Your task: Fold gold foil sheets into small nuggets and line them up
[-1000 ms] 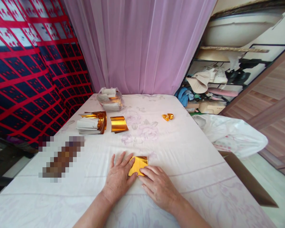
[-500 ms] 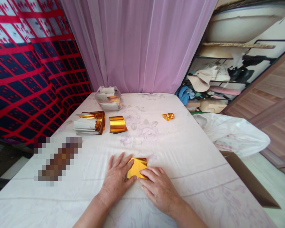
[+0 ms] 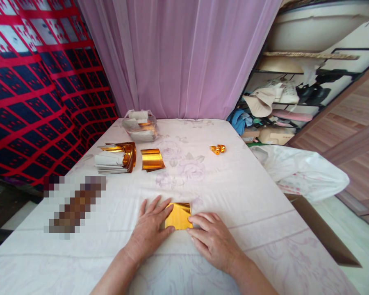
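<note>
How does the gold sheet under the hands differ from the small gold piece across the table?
The gold sheet lies flat and squarish, pinned by the left hand and right hand. The small gold piece is crumpled or folded up, much smaller, untouched, farther off. Both are shiny gold foil.

head view looks forward and down, close over the table (image 3: 252,196).
</note>
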Available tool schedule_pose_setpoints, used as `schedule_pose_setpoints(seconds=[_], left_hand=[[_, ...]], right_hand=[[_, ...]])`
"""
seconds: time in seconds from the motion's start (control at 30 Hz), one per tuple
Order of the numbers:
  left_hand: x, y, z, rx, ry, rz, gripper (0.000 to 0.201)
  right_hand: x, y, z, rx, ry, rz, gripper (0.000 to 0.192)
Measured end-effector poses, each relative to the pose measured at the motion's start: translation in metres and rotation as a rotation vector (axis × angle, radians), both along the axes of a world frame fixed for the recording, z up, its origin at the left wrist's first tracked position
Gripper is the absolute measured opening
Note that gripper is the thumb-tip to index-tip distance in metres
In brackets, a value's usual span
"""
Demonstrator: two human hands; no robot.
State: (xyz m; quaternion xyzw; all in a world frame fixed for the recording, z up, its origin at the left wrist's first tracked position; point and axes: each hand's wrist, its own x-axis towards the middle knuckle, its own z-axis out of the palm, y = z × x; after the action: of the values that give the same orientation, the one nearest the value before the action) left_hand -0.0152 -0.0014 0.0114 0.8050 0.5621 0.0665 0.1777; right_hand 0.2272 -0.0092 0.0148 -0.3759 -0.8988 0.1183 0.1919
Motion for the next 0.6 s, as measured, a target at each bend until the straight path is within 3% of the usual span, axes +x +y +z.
schedule_pose_setpoints(seconds=[0.27,0.6], left_hand=[[0.001,0.002,0.011,-0.111,0.000,0.024,0.060],[0.000,0.003,0.012,-0.126,-0.032,0.017,0.060]], right_hand=[[0.006,0.003,-0.005,0.048,0.079,0.029,0.017],[0.009,0.006,-0.005,0.077,0.132,0.024,0.022]])
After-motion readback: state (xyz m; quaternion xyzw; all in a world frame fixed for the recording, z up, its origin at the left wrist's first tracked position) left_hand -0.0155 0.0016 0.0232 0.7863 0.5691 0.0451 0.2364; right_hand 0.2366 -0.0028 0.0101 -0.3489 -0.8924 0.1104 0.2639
